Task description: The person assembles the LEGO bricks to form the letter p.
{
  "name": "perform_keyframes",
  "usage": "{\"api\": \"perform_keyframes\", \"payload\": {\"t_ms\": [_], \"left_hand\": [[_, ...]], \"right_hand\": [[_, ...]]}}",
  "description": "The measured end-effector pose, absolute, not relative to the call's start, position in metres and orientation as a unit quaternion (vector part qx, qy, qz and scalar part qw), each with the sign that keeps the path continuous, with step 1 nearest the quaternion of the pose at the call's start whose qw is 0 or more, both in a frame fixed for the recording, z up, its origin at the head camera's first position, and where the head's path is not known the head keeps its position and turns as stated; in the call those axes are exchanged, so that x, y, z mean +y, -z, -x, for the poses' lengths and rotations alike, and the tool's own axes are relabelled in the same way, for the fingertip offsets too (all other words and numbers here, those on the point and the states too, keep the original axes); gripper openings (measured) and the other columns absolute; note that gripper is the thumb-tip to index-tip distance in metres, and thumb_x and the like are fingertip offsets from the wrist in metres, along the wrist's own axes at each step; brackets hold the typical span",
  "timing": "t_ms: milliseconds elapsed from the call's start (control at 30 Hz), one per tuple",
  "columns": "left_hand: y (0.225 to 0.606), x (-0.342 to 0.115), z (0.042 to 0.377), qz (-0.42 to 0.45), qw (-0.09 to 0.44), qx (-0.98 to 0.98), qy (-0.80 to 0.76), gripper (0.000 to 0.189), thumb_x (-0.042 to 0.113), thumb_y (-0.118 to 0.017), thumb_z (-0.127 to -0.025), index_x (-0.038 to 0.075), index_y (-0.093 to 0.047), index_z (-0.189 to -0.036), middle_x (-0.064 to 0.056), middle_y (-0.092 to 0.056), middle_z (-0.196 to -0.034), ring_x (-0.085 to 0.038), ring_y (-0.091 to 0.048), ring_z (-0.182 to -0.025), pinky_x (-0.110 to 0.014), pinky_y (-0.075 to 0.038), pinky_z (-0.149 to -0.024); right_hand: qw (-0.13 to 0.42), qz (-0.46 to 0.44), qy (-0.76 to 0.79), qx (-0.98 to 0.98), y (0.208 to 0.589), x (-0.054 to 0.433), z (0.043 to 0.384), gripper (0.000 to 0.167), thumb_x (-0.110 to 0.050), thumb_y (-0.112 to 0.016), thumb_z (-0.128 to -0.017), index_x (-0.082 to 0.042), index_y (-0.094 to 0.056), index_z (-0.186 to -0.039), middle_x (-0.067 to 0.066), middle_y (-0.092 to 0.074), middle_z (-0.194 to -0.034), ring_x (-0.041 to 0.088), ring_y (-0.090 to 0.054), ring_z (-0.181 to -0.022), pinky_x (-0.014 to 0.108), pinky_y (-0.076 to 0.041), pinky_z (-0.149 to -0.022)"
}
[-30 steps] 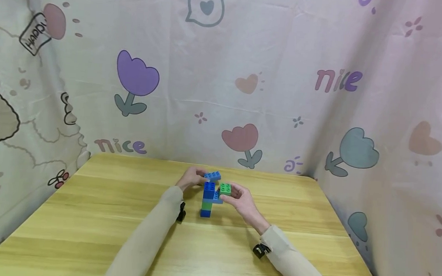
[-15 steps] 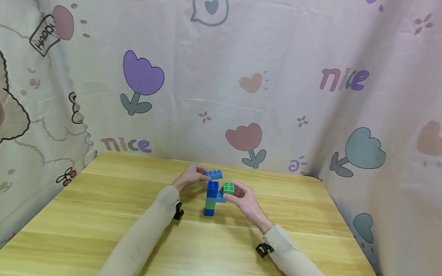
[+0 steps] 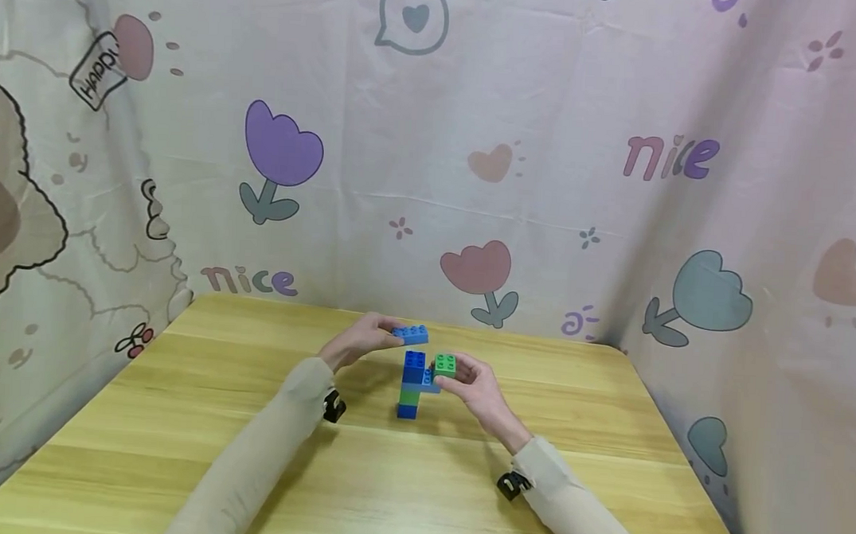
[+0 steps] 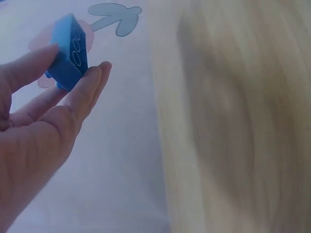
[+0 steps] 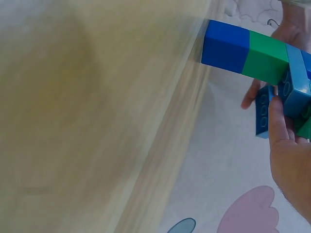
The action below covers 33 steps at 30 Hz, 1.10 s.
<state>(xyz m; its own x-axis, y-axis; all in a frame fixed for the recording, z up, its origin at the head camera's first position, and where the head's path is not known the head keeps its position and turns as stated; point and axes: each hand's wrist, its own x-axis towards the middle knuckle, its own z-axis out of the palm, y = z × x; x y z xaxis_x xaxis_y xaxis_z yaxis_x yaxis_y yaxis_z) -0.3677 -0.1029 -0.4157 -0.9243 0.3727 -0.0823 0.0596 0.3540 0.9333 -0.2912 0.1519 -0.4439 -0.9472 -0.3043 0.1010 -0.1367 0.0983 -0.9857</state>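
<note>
A stack of toy building bricks stands upright on the table: a dark blue brick [image 3: 406, 411] at the bottom, a green brick [image 5: 265, 57] over it, then a lighter blue long brick [image 3: 430, 386] jutting right, and a dark blue brick [image 3: 414, 368] on top. My right hand [image 3: 481, 397] pinches another green brick [image 3: 445, 366] above the jutting end, with fingers at that long brick too. Behind the stack, my left hand [image 3: 358, 342] pinches a separate light blue long brick [image 4: 70, 53] between thumb and fingers, raised above the table. Its studs face up in the head view.
The wooden table [image 3: 248, 434] ends at a back edge just beyond the left hand. A patterned curtain [image 3: 374, 185] hangs behind it and along both sides. Black wrist cameras [image 3: 334, 406] are strapped at both sleeves.
Relative to the stack, my left hand has drawn a little left and up with the light blue long brick. My right hand keeps its place at the green brick. The head view has shifted slightly.
</note>
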Motion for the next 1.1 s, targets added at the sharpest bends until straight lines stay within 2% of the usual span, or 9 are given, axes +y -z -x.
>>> {"api": "perform_keyframes", "payload": {"t_ms": [100, 300, 467, 733, 933, 1100], "left_hand": [[0.411, -0.106, 0.365, -0.141, 0.139, 0.814, -0.547, 0.041, 0.017, -0.067, -0.093, 0.002, -0.06, -0.129, -0.015, -0.062, -0.12, -0.025, -0.06, -0.103, -0.054, -0.043, -0.107], [0.397, -0.109, 0.357, -0.143, 0.136, 0.803, -0.563, 0.045, 0.016, -0.071, -0.09, 0.0, -0.059, -0.131, -0.017, -0.064, -0.12, -0.027, -0.064, -0.104, -0.042, -0.054, -0.097], [0.388, -0.107, 0.352, -0.156, 0.139, 0.792, -0.573, 0.044, 0.014, -0.075, -0.087, 0.0, -0.062, -0.126, -0.017, -0.067, -0.114, -0.023, -0.068, -0.096, -0.038, -0.057, -0.089], [0.38, -0.104, 0.342, -0.183, 0.128, 0.794, -0.565, 0.043, 0.016, -0.076, -0.085, 0.002, -0.062, -0.124, -0.016, -0.069, -0.114, -0.027, -0.069, -0.098, -0.042, -0.056, -0.091], [0.374, -0.101, 0.335, -0.213, 0.112, 0.808, -0.538, 0.043, 0.018, -0.073, -0.086, 0.007, -0.065, -0.127, -0.012, -0.07, -0.116, -0.022, -0.068, -0.099, -0.047, -0.053, -0.097], [0.37, -0.099, 0.331, -0.228, 0.108, 0.809, -0.53, 0.043, 0.023, -0.075, -0.086, 0.007, -0.066, -0.125, -0.011, -0.071, -0.114, -0.022, -0.068, -0.097, -0.05, -0.051, -0.098]], "right_hand": [[0.065, 0.147, 0.656, 0.737, 0.443, 0.152, 0.291, 0.049, -0.014, -0.074, -0.087, -0.004, -0.057, -0.132, 0.015, -0.066, -0.126, 0.018, -0.066, -0.108, 0.028, -0.055, -0.091], [0.068, 0.144, 0.654, 0.74, 0.444, 0.152, 0.291, 0.049, -0.015, -0.074, -0.088, -0.005, -0.057, -0.133, 0.015, -0.066, -0.126, 0.018, -0.066, -0.108, 0.029, -0.055, -0.092], [0.069, 0.145, 0.651, 0.742, 0.444, 0.152, 0.292, 0.05, -0.016, -0.073, -0.089, -0.006, -0.056, -0.134, 0.015, -0.065, -0.127, 0.018, -0.065, -0.108, 0.03, -0.055, -0.092], [0.068, 0.147, 0.653, 0.74, 0.444, 0.153, 0.295, 0.05, -0.018, -0.074, -0.088, -0.007, -0.057, -0.133, 0.014, -0.066, -0.127, 0.019, -0.066, -0.11, 0.031, -0.054, -0.095], [0.067, 0.167, 0.657, 0.732, 0.444, 0.153, 0.295, 0.053, -0.017, -0.072, -0.09, -0.005, -0.053, -0.138, 0.017, -0.063, -0.13, 0.019, -0.065, -0.111, 0.029, -0.054, -0.093], [0.065, 0.178, 0.662, 0.726, 0.443, 0.153, 0.294, 0.051, -0.015, -0.071, -0.091, -0.007, -0.053, -0.138, 0.019, -0.062, -0.13, 0.017, -0.065, -0.109, 0.026, -0.055, -0.089]]}}
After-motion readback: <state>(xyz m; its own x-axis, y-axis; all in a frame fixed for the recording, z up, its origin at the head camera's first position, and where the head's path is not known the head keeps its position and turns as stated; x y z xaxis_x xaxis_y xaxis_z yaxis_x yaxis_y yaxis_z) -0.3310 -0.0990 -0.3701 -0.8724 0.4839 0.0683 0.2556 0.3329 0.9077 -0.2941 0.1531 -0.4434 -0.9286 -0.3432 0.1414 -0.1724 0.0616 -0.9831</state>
